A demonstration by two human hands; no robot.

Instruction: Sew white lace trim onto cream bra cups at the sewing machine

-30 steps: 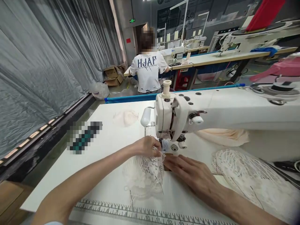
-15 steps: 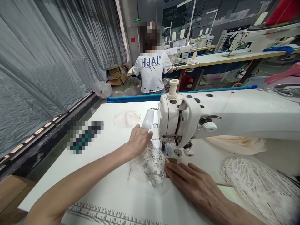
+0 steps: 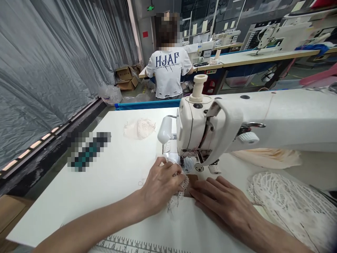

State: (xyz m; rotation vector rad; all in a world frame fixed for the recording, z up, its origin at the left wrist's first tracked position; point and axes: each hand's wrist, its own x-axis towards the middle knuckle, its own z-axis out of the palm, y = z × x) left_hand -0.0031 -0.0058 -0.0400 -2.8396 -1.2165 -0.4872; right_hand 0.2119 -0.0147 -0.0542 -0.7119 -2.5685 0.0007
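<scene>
My left hand is closed over a white lace piece, its fingers bent into the fabric just in front of the sewing machine. The lace's scalloped edge and loose threads show below and right of the fingers; the rest is hidden under the hand. My right hand lies flat on the white table, fingers stretched out. Its fingertips touch or nearly touch a small brown flat piece beside the lace. The needle area is just beyond both hands, with the lace apart from the needle.
A stack of white lace pieces lies at right, with cream fabric behind it. Another pale lace piece rests at back left. A white lamp hangs beside the machine head. A ruler marking runs along the front. Another person sits ahead.
My left hand has come nearer and down from behind the lace, and now bunches the lace under its fingers. My right hand has barely moved. The view has shifted slightly.
</scene>
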